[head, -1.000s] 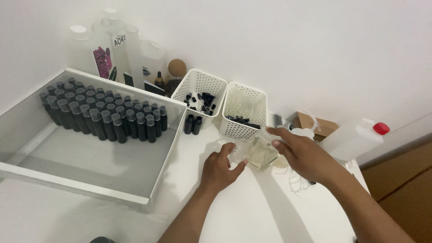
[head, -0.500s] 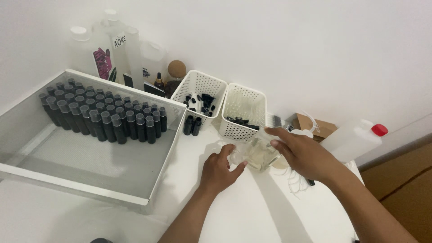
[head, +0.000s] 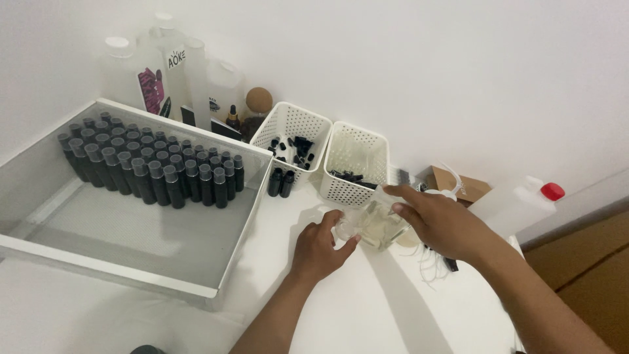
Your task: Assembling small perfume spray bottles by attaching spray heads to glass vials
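L hand [head: 319,248] sits low on the white table [head: 367,308], fingers curled round the near-left side of a clear plastic bag [head: 372,225]; thumb on top edge, holding it. R hand [head: 438,221] comes in from the right, palm down, fingers spread over the bag's top and far edge, gripping it too. Bag lies between both hands, crumpled, w/ something pale yellowish inside; can't tell what.

Just beyond the R hand's fingertips: a white slotted basket [head: 354,164] w/ a few small black bits in the bottom. Left of that, touching it, a second white basket [head: 289,132] w/ black caps. In front of that second basket, beyond the L hand, two small dark bottles [head: 281,182] stand upright on the table.

Far left of the L hand: a big white mesh tray [head: 134,242], its back part packed w/ rows of dark bottles w/ grey caps [head: 147,167], all upright; front part bare mesh. Behind the tray, vs. the wall, several tall white plastic bottles [head: 141,82], plus a small dropper bottle and a jar w/ a round cork top [head: 258,100].

Right of the R hand: a white jug w/ red cap [head: 517,203] lying tilted, and a brown cardboard box [head: 457,185] behind the wrist. Under the R hand, thin white strings [head: 429,265] trail on the table.
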